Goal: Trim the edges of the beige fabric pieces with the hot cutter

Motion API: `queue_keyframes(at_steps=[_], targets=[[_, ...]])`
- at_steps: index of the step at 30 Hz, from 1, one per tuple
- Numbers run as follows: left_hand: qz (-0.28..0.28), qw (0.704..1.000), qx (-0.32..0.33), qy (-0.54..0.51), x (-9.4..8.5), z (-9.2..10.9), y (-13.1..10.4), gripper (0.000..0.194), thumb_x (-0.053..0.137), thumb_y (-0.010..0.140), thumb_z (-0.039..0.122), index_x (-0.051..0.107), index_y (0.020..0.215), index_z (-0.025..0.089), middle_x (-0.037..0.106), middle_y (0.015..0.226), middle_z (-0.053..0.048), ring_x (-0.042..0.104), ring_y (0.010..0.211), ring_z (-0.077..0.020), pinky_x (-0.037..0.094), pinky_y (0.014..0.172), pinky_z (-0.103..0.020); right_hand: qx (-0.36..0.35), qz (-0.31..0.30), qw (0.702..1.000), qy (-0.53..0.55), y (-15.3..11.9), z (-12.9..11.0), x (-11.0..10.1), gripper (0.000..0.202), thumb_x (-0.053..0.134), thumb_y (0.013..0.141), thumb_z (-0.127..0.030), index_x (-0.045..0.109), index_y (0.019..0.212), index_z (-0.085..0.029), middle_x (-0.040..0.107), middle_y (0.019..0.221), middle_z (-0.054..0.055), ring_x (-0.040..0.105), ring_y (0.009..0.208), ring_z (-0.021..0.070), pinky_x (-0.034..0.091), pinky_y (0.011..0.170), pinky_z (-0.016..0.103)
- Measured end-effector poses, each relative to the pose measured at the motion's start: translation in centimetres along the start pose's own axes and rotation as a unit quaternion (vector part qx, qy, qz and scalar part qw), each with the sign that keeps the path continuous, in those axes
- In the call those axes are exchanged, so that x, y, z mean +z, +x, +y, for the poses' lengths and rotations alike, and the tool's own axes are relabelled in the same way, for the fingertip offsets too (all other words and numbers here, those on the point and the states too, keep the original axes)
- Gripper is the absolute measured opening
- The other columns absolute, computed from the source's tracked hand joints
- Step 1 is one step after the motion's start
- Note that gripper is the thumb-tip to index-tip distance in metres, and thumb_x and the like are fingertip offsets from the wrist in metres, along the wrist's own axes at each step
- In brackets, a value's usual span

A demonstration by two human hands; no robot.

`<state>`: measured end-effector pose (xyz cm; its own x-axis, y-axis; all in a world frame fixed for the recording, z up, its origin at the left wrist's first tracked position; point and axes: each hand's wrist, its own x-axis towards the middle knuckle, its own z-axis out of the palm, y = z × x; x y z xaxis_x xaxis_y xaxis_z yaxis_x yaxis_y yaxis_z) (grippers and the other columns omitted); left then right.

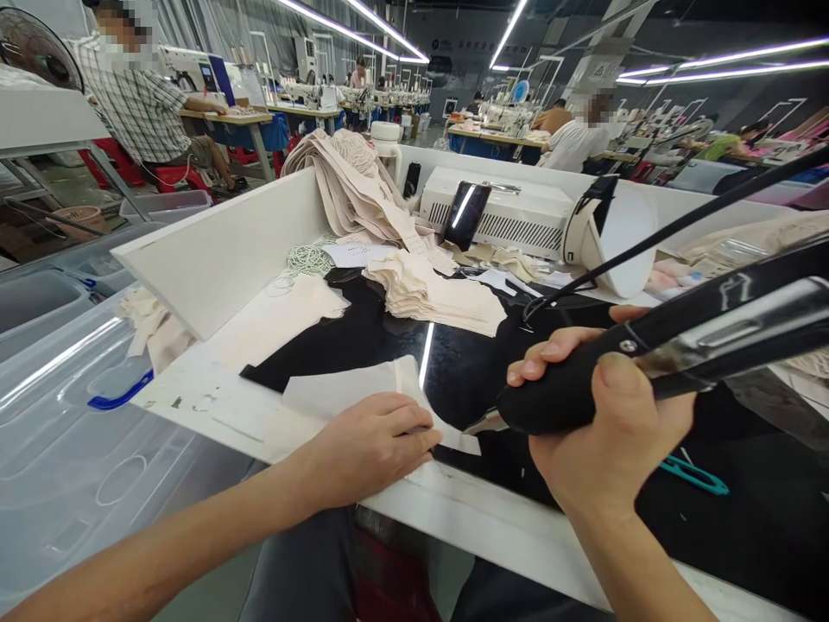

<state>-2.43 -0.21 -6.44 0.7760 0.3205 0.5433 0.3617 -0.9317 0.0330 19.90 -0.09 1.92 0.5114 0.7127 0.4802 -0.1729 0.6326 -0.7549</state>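
Note:
A thin pale fabric piece (350, 386) lies on the black glossy worktop (466, 367) near its front edge. My left hand (379, 441) presses on it with fingers bent and held together, thumb and fingertips at its right part. Wrapped round the thick black handle of a handheld tool (557, 389) is my right hand (612, 415). The tool's narrow metal tip touches or hovers just over the right end of the fabric. Behind both hands sits a stack of cream fabric pieces (440, 294). Another cream stack (285, 320) lies to the left.
A white board (226, 250) walls the left side. At the back are a phone (465, 214), a white vented box (531, 212) and draped fabric strips (343, 186). Turquoise snips (696, 475) lie right; plastic bins (84, 432) stand left. Other people sit farther off.

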Motion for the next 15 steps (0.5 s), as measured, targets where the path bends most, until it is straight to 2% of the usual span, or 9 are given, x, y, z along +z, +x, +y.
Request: queue_keyframes(at_steps=[9, 13, 15], targets=[[0.0, 1.0, -0.001, 0.005, -0.2, 0.0, 0.0, 0.02, 0.07, 0.128, 0.022, 0.087, 0.134, 0.014, 0.089, 0.123, -0.012, 0.086, 0.118, -0.0233, 0.074, 0.115, -0.037, -0.005, -0.04, 0.999, 0.027, -1.5, 0.1, 0.3, 0.045, 0.103, 0.085, -0.042, 0.076, 0.119, -0.03, 0.074, 0.078, -0.008, 0.068, 0.054, 0.0157, 0.063, 0.05, 0.028], [-0.008, 1.0, 0.0, 0.001, 0.0, -0.1, 0.0, 0.018, 0.073, 0.126, 0.021, 0.086, 0.136, 0.014, 0.089, 0.124, -0.012, 0.086, 0.118, -0.0234, 0.073, 0.118, -0.039, -0.013, -0.044, 0.999, 0.002, -1.6, 0.3, 0.3, 0.04, 0.099, 0.091, -0.041, 0.074, 0.121, -0.03, 0.073, 0.08, -0.007, 0.07, 0.056, 0.0164, 0.064, 0.052, 0.029], [-0.01, 1.0, 0.0, 0.001, 0.0, -0.1, 0.0, 0.016, 0.075, 0.125, 0.02, 0.086, 0.135, 0.014, 0.089, 0.124, -0.012, 0.086, 0.119, -0.0242, 0.073, 0.118, -0.04, -0.008, -0.042, 0.999, -0.002, -1.5, 0.1, 0.2, 0.04, 0.099, 0.09, -0.041, 0.074, 0.119, -0.031, 0.073, 0.08, -0.007, 0.07, 0.056, 0.0168, 0.063, 0.05, 0.03]])
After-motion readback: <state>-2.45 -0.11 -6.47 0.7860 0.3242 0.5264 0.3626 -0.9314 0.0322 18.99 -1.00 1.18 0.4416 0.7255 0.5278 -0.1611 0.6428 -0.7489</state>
